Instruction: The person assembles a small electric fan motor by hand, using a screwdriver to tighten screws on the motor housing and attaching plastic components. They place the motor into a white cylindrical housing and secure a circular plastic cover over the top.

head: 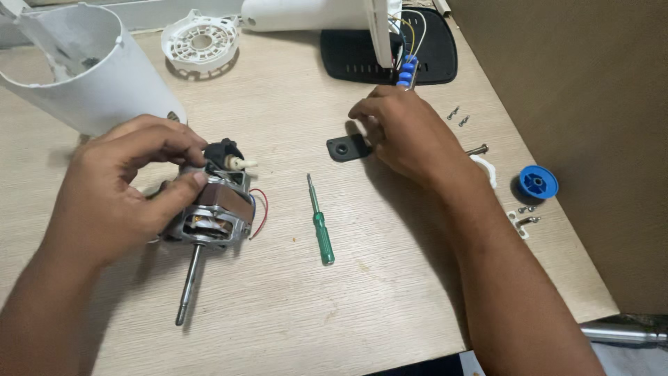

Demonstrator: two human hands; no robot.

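- Left hand clamps a fan motor: thumb pressed on its near side, fingers curled over the black part on top.
- Motor rests on the wooden table; its steel shaft points away from the thumb, toward the table's near edge. A thin red wire loops out on the side away from the palm.
- Right hand lies palm down, fingers bent onto a small black bracket (whether it is pinched or only touched I cannot tell).
- Green screwdriver lies between the two hands, touched by neither.
- Loose screws just beyond the right knuckles; blue knob past the wrist.
- White cylindrical housing above the left fingers.
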